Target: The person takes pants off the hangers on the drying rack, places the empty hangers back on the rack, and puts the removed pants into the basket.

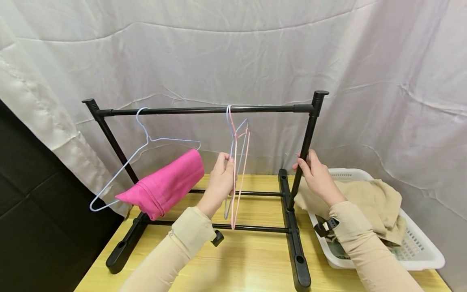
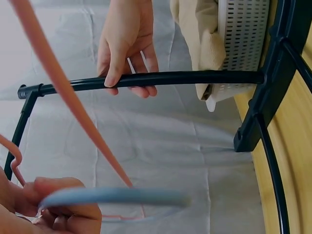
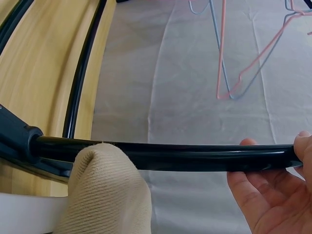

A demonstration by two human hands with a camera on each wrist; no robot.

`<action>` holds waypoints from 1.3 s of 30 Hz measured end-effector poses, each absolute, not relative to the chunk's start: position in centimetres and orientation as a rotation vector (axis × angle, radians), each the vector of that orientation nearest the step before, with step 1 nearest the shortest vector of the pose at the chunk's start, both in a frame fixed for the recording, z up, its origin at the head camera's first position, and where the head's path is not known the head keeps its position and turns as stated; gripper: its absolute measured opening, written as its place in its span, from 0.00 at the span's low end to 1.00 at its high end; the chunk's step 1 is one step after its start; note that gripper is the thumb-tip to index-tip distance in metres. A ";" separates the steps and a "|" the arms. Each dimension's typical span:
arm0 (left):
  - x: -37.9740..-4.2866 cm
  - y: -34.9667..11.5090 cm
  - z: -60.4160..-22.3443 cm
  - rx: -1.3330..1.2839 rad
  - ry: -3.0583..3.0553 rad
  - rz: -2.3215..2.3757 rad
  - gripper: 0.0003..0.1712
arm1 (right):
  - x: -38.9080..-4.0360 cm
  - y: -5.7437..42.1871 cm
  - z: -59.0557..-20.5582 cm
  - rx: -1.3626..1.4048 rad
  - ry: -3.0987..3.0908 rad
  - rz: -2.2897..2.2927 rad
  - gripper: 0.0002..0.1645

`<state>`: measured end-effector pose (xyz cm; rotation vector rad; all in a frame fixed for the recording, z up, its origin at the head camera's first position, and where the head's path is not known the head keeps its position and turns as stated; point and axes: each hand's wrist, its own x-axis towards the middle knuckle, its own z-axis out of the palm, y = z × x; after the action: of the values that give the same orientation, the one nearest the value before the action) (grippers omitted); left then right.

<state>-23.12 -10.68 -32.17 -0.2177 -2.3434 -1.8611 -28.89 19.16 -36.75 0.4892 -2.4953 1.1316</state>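
Observation:
In the head view, my left hand (image 1: 220,178) pinches the near side of two thin hangers, a pink hanger (image 1: 234,182) and a blue hanger (image 1: 245,140). They hang close together from the rack's top bar (image 1: 175,110), seen nearly edge-on. Exactly which wires lie between the fingers cannot be told. In the left wrist view, the blue wire (image 2: 117,196) passes in front of my fingers. My right hand (image 1: 317,174) holds the black right post (image 1: 308,136) of the clothes rack, thumb on one side and fingers on the other, as the right wrist view also shows.
Left on the bar hangs another blue hanger (image 1: 147,140) with a folded bright pink cloth (image 1: 171,182) over it. Beside the rack's right foot (image 1: 297,251), a white basket (image 1: 430,247) holds beige clothes (image 1: 375,202). Behind the wooden table (image 1: 251,263) hangs a pale curtain (image 1: 204,65).

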 end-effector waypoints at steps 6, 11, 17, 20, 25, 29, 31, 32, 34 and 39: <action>-23.0 -11.1 -32.3 -0.244 -2.318 -1.903 0.11 | -29.0 19.1 -36.9 0.490 -2.487 1.122 0.24; -23.0 -11.6 -32.4 -0.269 -2.294 -1.916 0.14 | -29.1 19.1 -36.9 0.493 -2.487 1.122 0.24; -22.8 -12.3 -32.3 -0.250 -2.304 -1.858 0.14 | -29.0 19.0 -36.9 0.492 -2.481 1.113 0.23; -22.7 -12.6 -32.1 -0.228 -2.313 -1.819 0.15 | -28.8 19.0 -36.9 0.492 -2.474 1.114 0.23; -22.7 -13.3 -31.7 -0.171 -2.328 -1.714 0.16 | -28.6 18.9 -36.9 0.492 -2.482 1.136 0.23; -22.8 -13.9 -31.6 -0.160 -2.329 -1.670 0.16 | -28.6 18.9 -36.8 0.492 -2.484 1.152 0.25; -22.8 -14.3 -31.4 -0.161 -2.330 -1.655 0.15 | -28.7 18.8 -36.8 0.491 -2.482 1.153 0.25; -22.9 -14.5 -31.4 -0.161 -2.333 -1.643 0.15 | -28.7 18.8 -36.9 0.490 -2.480 1.155 0.26; -22.9 -15.0 -31.2 -0.161 -2.331 -1.627 0.14 | -28.8 18.8 -36.9 0.491 -2.474 1.156 0.26; -22.7 -16.4 -30.5 -0.142 -2.329 -1.581 0.13 | -28.9 18.7 -37.1 0.493 -2.465 1.156 0.25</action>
<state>-22.70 -16.35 -30.49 -0.1417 -2.3287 -1.5806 -28.87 18.71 -37.07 0.4932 -2.4647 1.1556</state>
